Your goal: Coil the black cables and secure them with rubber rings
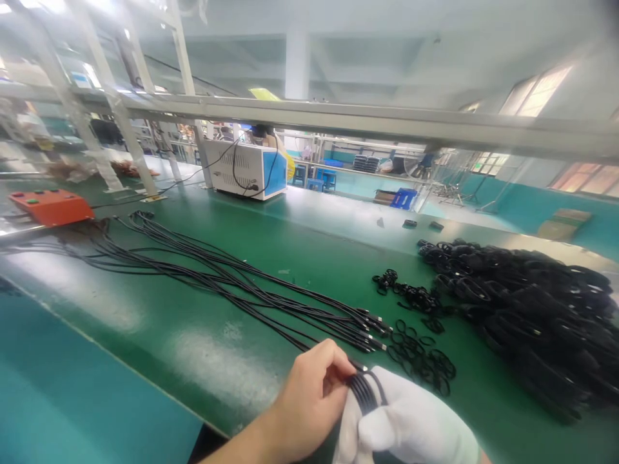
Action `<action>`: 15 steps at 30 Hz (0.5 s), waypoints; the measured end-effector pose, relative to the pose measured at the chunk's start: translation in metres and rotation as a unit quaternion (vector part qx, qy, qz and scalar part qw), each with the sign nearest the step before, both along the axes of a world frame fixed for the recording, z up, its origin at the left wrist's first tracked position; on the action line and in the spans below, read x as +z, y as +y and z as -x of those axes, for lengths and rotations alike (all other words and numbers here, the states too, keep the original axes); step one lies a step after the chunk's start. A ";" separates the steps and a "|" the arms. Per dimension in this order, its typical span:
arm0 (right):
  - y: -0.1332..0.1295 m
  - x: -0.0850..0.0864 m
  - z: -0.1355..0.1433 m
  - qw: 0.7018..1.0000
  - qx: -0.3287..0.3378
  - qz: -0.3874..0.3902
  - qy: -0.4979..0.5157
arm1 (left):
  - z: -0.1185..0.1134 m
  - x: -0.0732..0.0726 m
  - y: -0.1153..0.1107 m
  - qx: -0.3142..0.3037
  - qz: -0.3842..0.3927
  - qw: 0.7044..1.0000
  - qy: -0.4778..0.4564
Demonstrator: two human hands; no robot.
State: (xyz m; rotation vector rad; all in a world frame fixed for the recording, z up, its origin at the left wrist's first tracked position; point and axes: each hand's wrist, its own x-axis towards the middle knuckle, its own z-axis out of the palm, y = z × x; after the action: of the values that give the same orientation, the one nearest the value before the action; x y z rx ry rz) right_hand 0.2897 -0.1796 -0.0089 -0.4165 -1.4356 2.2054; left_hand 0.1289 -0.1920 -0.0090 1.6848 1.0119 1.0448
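Near the bottom of the head view my bare left hand (pixel 309 393) pinches the edge of a coiled black cable (pixel 363 392). My right hand (pixel 411 419), in a white glove, is closed around the same coil, thumb pressed over its loops. A metal plug end shows just above the coil. Beyond my hands a bundle of long black cables (pixel 232 277) lies stretched across the green table, silver plugs at the near end. To the right of the plugs lie loose black bands (pixel 420 357). My palms hide part of the coil.
At the right is a big heap of coiled black cables (pixel 532 303). A small pile of black ties (pixel 411 293) lies beside it. An orange control box (pixel 51 207) sits at the far left, a white and blue machine (pixel 246 169) at the back. A metal rail (pixel 338 116) crosses above.
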 end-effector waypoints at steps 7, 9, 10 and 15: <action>-0.005 0.012 -0.005 0.999 0.005 -0.017 -0.031 | -0.016 -0.008 -0.011 0.078 -0.216 0.972 -0.057; -0.007 0.015 -0.007 0.999 0.005 -0.026 -0.042 | -0.014 -0.002 -0.012 0.063 -0.238 0.968 -0.040; -0.008 0.017 -0.009 0.998 0.002 -0.034 -0.056 | -0.012 0.002 -0.012 0.048 -0.234 0.971 -0.025; -0.016 0.038 -0.019 0.987 -0.018 -0.079 -0.137 | -0.004 0.023 -0.014 -0.075 -0.222 0.971 0.043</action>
State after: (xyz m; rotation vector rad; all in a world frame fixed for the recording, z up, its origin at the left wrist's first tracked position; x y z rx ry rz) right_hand 0.3090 -0.1953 0.0294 -0.7050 -1.7173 2.0465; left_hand 0.1329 -0.2055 0.0138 2.1469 0.7222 1.1652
